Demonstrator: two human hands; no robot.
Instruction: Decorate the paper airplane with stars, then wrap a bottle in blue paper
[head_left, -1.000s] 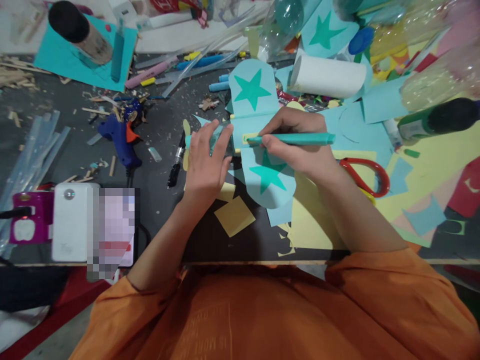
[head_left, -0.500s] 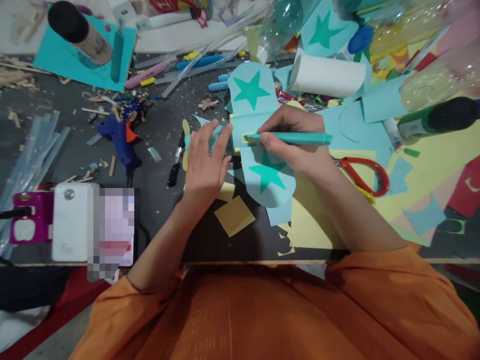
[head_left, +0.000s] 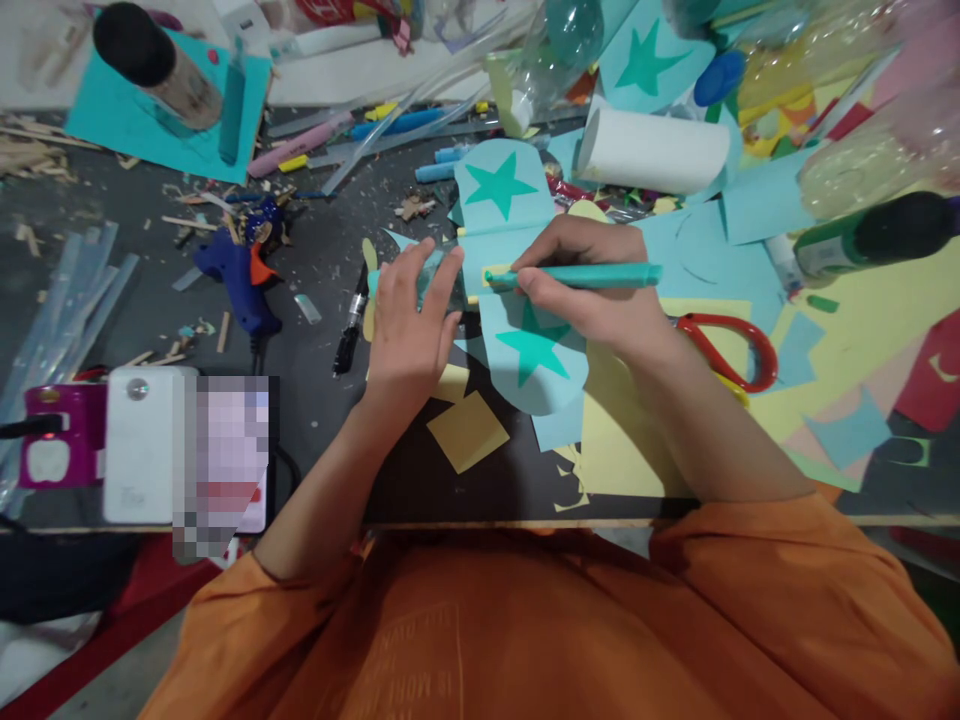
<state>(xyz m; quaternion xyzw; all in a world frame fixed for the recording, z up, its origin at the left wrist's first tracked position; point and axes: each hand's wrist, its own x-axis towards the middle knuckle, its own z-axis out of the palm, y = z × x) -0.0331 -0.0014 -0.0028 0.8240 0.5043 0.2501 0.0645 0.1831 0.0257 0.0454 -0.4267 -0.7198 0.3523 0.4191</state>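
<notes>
Tabletop, pen, shirt: perhaps “MORE”

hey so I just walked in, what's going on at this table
A person's right hand holds a teal marker, its tip at a small yellow label on light blue paper decorated with green stars. The left hand is spread beside the paper; whether it presses on anything is hard to tell. Red-handled scissors lie to the right, and a blue glue gun lies to the left.
</notes>
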